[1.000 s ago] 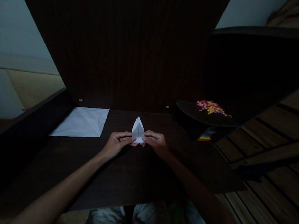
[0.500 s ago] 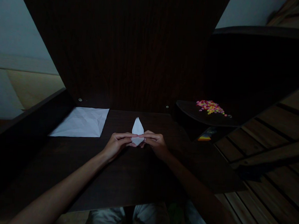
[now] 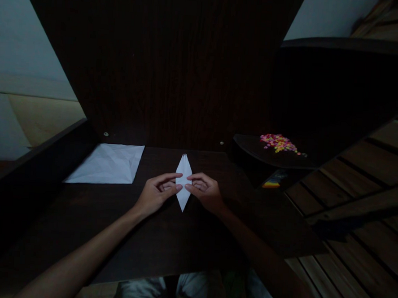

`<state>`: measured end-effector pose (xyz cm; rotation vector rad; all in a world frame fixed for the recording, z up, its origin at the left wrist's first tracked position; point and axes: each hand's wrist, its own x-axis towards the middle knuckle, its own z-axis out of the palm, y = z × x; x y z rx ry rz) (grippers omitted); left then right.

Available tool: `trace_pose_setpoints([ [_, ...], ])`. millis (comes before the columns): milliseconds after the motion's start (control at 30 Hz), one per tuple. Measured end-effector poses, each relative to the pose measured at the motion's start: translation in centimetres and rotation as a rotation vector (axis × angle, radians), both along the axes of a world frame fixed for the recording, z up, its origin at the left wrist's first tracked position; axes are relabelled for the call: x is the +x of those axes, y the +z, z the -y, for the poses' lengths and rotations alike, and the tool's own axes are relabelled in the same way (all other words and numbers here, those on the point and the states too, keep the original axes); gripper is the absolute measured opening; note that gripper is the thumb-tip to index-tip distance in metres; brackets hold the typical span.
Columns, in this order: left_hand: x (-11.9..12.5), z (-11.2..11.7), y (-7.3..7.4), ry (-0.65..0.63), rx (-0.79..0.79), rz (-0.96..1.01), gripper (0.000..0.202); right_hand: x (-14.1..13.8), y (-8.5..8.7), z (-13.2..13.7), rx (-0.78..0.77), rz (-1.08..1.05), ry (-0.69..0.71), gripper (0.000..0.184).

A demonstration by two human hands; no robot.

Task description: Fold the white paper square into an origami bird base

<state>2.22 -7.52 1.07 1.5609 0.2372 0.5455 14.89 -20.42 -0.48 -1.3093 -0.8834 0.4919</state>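
A white sheet of paper folded into a slim diamond, the folded paper [image 3: 183,197], lies between my hands with one point toward me and its split tip pointing away. My left hand [image 3: 156,191] holds its left edge with thumb and forefinger on top. On the opposite edge, my right hand [image 3: 206,191] pinches it the same way, thumb near the middle. The fingers of both hands curl at the paper's sides, and some are partly hidden.
A creased white sheet [image 3: 108,163] lies flat at the left on the dark desk [image 3: 146,240]. Small colourful pieces [image 3: 278,143] are heaped on a rounded shelf [image 3: 253,148] at the right. A tall dark panel [image 3: 176,75] rises behind the desk.
The near end of the folded paper now stretches out to a long point toward me. My fingers have spread from its middle to its two side edges.
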Motion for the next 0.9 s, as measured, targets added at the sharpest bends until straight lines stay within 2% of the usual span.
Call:
trace_pose_setpoints([
  [100,0.06,0.12,-0.09,-0.019,-0.023,0.036,0.039,0.06,-0.13,-0.13,0.014,-0.012,-0.045,0.031],
  [233,0.29,0.21,-0.47,-0.004,-0.128,0.071,0.057,-0.06,-0.12,-0.23,0.045,-0.025,-0.075,0.036],
  [333,0.48,0.18,-0.83,0.000,-0.159,0.026,0.053,-0.09,-0.12,-0.17,0.057,-0.008,-0.106,0.035],
  [467,0.48,0.23,-0.90,-0.058,-0.057,-0.064,0.031,0.03,-0.09,-0.02,0.057,0.015,-0.106,0.035],
  [633,0.36,0.29,-0.73,-0.045,0.063,-0.061,0.031,0.06,0.12,0.03,0.036,0.039,-0.116,0.036],
  [900,0.32,0.32,-0.92,-0.022,0.133,-0.051,0.028,0.02,0.35,0.09,0.026,0.028,-0.089,0.038],
])
